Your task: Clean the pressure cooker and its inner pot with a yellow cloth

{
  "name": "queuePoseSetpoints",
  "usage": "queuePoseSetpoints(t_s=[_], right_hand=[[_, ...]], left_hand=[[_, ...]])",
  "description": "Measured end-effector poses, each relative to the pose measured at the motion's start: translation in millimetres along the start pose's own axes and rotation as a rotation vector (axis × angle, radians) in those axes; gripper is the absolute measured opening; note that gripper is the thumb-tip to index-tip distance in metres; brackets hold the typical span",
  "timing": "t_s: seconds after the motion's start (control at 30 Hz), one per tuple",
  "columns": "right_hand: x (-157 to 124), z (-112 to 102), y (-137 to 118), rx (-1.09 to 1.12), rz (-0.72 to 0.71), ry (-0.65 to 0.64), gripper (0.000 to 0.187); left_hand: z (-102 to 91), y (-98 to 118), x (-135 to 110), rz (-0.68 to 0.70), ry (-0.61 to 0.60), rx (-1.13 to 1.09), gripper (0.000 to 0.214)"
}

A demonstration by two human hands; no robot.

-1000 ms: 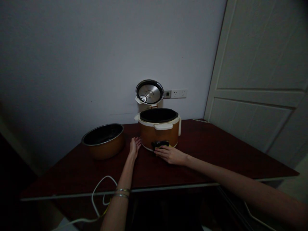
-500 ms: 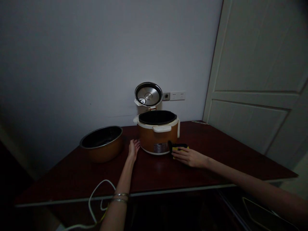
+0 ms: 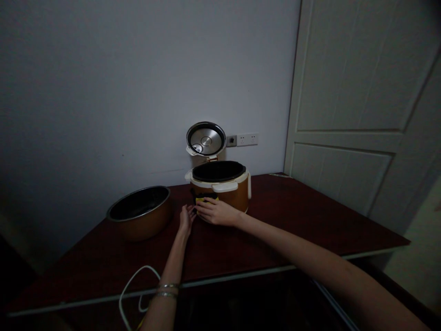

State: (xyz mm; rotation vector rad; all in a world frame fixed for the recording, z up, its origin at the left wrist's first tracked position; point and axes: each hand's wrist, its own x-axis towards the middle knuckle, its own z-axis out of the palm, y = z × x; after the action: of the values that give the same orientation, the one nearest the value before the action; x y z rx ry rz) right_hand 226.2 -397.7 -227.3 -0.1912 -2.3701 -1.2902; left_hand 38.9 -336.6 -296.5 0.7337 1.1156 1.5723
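An orange rice cooker (image 3: 234,193) with a white rim stands on the dark red table (image 3: 292,220), its round lid (image 3: 206,139) hinged up. My right hand (image 3: 217,212) presses a black and yellow sponge (image 3: 206,198) against the cooker's front left side, fingers closed on it. My left hand (image 3: 186,218) rests with fingers stretched against the cooker's left base, bracelets on the wrist. The removed inner pot (image 3: 140,217) sits to the left on the table.
A white power cord (image 3: 130,287) loops over the table's front edge. A wall socket (image 3: 247,139) is behind the cooker. A white panelled door (image 3: 361,119) stands at the right. The room is dim.
My right hand has slid the sponge from the cooker's right front side across to its left front side. The left hand stayed at the base. The camera shifted right.
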Motion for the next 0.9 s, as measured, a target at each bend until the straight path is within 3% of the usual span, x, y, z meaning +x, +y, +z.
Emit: queuePoseSetpoints(t_s=[0.23, 0.4, 0.53, 0.67, 0.73, 0.8, 0.9], right_hand=[[-81, -20, 15, 0.039, 0.050, -0.039, 0.033], [-141, -23, 4, 0.143, 0.253, -0.052, 0.039], [-169, -24, -6, 0.266, 0.477, 0.012, 0.049], [-164, -34, 14, 0.277, 0.910, 0.343, 0.060], [-149, -39, 30, 0.237, 1.019, 0.460, 0.057], [-132, -40, 41, 0.211, 1.036, 0.483, 0.056], [-108, -33, 38, 0.211, 0.986, 0.388, 0.059]], left_hand=[[3.1, 4, -3, -0.061, 0.038, 0.023, 0.036], [3.6, 4, -6, -0.064, 0.046, 0.037, 0.035], [4.3, 4, -8, -0.061, 0.042, 0.044, 0.032], [5.0, 5, -9, -0.054, 0.041, 0.047, 0.029], [5.2, 5, -10, -0.049, 0.042, 0.050, 0.027], [5.5, 4, -10, -0.045, 0.044, 0.055, 0.026], [5.8, 4, -9, -0.043, 0.045, 0.063, 0.025]])
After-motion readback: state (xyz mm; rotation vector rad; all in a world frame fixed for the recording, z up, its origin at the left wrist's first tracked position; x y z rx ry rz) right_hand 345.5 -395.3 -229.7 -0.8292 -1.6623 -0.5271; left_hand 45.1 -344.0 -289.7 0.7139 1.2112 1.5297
